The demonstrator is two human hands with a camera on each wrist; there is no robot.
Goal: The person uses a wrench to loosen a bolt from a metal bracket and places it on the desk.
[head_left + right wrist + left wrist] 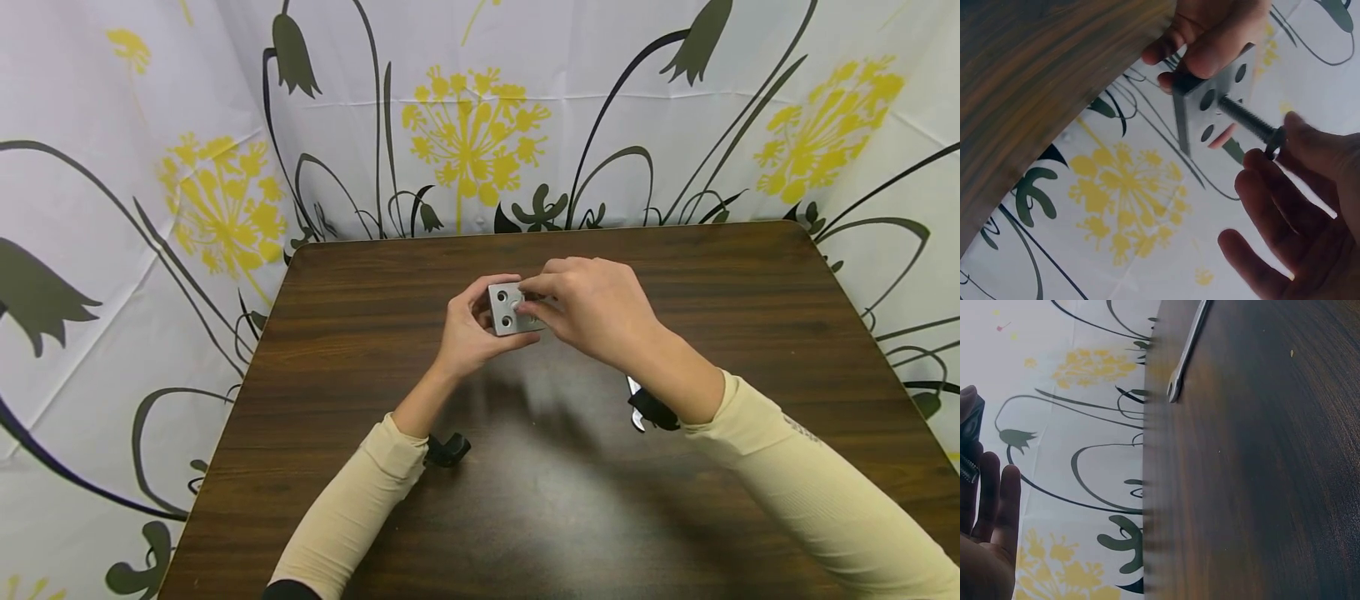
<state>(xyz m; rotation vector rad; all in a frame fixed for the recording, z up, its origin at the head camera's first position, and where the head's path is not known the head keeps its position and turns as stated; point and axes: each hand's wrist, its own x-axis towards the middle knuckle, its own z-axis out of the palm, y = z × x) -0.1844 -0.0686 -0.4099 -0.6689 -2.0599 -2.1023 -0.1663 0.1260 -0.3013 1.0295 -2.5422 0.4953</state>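
Metal plate (506, 309): While the left hand (468, 329) grips it by its edges, it sits in the air above the worktop (337, 333), drilled face toward the right hand (592, 304).
Edge grip: the left thumb and fingers clasp the rim, probably to leave the holes clear and steady the piece against twisting.
Bolt (1250, 119): the right thumb and fingertips pinch it at its head end, the shank pointing at the plate, likely so that it can be aimed and turned; its tip meets the face between the holes, though how deep it sits I cannot tell.
Plate shape: a squarish, thick-edged slab of smooth, dull silver-grey, with round dark holes spaced about the bolt.
Bolt shape: a slender, finely ridged thread ending in a wider dark head.
Wrench (1189, 350): shiny, slim metal, lying flat on the worktop near the right forearm, perhaps set aside to free both hands.
Worktop surface: dark brown, streaked wood grain with a soft sheen.
Backdrop cloth (337, 125): white, lightly creased, printed with yellow blooms and grey-green stems.
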